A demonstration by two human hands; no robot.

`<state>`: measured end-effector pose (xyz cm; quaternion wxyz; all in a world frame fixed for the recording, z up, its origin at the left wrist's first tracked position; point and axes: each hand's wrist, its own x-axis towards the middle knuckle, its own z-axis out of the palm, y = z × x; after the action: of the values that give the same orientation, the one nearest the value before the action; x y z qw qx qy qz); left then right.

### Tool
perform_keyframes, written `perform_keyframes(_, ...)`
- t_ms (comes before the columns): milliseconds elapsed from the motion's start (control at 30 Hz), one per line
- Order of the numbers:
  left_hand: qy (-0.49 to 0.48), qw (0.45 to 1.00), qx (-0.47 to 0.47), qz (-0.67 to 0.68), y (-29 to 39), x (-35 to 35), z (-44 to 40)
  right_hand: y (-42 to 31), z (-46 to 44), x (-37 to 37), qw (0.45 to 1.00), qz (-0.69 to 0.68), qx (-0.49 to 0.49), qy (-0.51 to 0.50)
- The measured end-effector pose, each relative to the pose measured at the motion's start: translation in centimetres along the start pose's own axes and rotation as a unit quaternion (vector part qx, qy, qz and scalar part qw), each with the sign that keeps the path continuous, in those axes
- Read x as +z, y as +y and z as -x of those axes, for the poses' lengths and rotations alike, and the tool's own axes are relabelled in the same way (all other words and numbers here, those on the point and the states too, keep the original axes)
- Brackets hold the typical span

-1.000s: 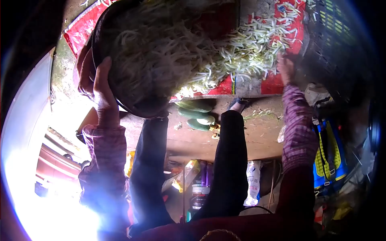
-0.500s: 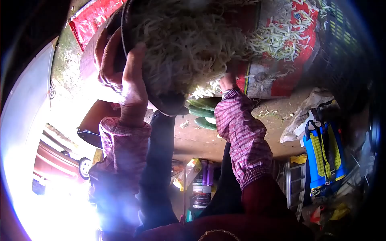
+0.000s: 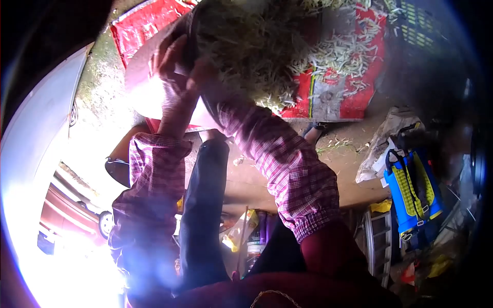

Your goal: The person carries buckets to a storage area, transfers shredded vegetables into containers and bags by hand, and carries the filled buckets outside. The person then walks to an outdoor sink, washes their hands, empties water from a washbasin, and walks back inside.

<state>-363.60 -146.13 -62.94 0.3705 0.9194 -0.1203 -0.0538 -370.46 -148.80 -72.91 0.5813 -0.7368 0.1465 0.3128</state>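
Note:
A large bucket [image 3: 146, 84] lies tipped on its side, its dark mouth facing right. Shredded pale-green vegetable [image 3: 257, 61] spills out of it in a heap onto a red and white sack [image 3: 354, 105]. My left hand [image 3: 174, 84] grips the bucket near its rim, fingers bent over the edge. My right hand [image 3: 205, 74] is beside it at the bucket's mouth, in deep shadow; its fingers do not show clearly, nor whether they hold anything.
A red bag [image 3: 144, 31] lies at the upper left. At the right are a dark slotted crate [image 3: 416, 25], a blue and yellow backpack-like item [image 3: 413, 192] and a metal ladder [image 3: 377, 241]. Bright glare covers the lower left.
My right hand has moved left from the shredded heap to the bucket's mouth, next to my left hand. The bucket has shifted slightly right. My arm now covers where green vegetables lay.

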Motion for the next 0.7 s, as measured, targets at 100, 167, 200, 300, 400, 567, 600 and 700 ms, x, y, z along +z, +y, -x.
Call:
perform_keyframes(100, 0.005, 0.999, 0.025, -0.044, 0.5, -1.4, 1.5, -1.5, 1.8, -3.6, 0.999, -0.005, 0.041, -0.001)
perform_keyframes(167, 0.002, 0.998, 0.016, -0.055, 0.6, -2.6, 2.4, -3.1, 5.2, -5.3, 0.998, 0.001, 0.018, 0.052)
perform_keyframes(200, 0.003, 0.999, 0.009, -0.049, 0.6, -3.3, 3.1, -3.9, 7.2, -5.9, 0.996, 0.005, -0.007, 0.089)
perform_keyframes(300, -0.012, 0.994, -0.022, -0.107, 0.8, -5.8, 5.1, -3.9, 10.9, -7.0, 0.983, 0.049, -0.067, 0.164)
perform_keyframes(400, 0.024, 0.994, -0.084, -0.067, 0.1, -7.9, 6.2, -2.2, 14.9, -7.9, 0.970, 0.003, -0.091, 0.224)
perform_keyframes(567, 0.104, 0.955, -0.255, 0.113, -3.1, -13.0, 8.1, 3.4, 17.9, -9.2, 0.956, -0.066, -0.011, 0.286)
perform_keyframes(600, 0.112, 0.939, -0.290, 0.146, -4.2, -14.6, 8.6, 4.8, 18.5, -9.3, 0.947, -0.035, -0.036, 0.317)
perform_keyframes(700, 0.058, 0.941, -0.331, -0.040, -9.6, -20.1, 10.5, 4.1, 21.1, -10.7, 0.949, -0.155, 0.068, 0.266)
